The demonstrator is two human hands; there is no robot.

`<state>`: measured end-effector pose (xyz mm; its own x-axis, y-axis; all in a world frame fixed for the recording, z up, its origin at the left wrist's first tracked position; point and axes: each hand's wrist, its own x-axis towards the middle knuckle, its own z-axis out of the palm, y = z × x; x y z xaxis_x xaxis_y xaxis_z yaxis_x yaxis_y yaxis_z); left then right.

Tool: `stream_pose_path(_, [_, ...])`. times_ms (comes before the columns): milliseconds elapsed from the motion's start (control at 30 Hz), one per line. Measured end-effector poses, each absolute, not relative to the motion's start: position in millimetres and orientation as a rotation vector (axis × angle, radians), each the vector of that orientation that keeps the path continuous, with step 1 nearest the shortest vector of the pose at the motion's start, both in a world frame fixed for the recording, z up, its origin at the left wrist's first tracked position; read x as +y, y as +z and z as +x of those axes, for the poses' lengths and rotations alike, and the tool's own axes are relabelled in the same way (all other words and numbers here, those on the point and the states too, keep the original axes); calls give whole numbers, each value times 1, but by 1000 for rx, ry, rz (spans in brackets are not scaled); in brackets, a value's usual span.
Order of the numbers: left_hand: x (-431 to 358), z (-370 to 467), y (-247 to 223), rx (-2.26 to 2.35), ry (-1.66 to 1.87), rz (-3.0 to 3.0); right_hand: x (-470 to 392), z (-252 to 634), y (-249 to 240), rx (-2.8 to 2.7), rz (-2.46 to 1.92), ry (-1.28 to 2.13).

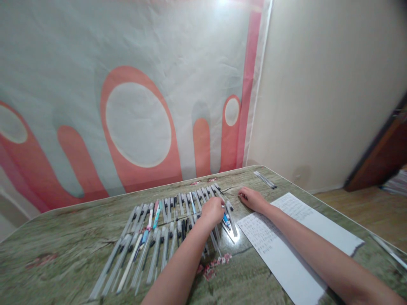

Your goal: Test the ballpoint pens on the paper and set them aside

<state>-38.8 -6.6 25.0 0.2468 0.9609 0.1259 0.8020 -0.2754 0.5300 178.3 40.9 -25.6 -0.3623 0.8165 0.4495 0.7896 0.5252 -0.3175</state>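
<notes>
My left hand [212, 212] is over the right end of the laid-out pens, its fingers curled closed; a small pale bit shows at the fingertips, too small to name. Under and around it lie clear-barrelled pens [156, 252] with dark grips, side by side in two rows. A blue-and-white pen [226, 221] lies just right of that hand. My right hand [251, 199] rests on the table beyond the paper's near-left corner, fingers curled in; whatever they may hold is hidden. Under my right forearm is a sheet of paper [305, 224] with handwriting.
Several thin pens or refills [265, 180] lie at the table's back right. A white strip-like object [389, 252] is near the right edge. The marble-patterned table [66, 241] stands against a wall hanging [136, 123]. A wooden floor [356, 203] shows at right.
</notes>
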Motion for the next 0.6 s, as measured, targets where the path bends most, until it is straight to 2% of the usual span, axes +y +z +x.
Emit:
stream_pose_path(100, [-4, -40, 25, 1647, 478, 2258, 38, 170, -21, -2204, -1240, 152])
stream_pose_path(300, [-5, -41, 23, 1664, 437, 2318, 28, 154, -12, -2279, -1025, 424])
stream_pose_path(600, [-14, -36, 35, 1633, 419, 2320, 27, 158, -17, -2216, -1079, 515])
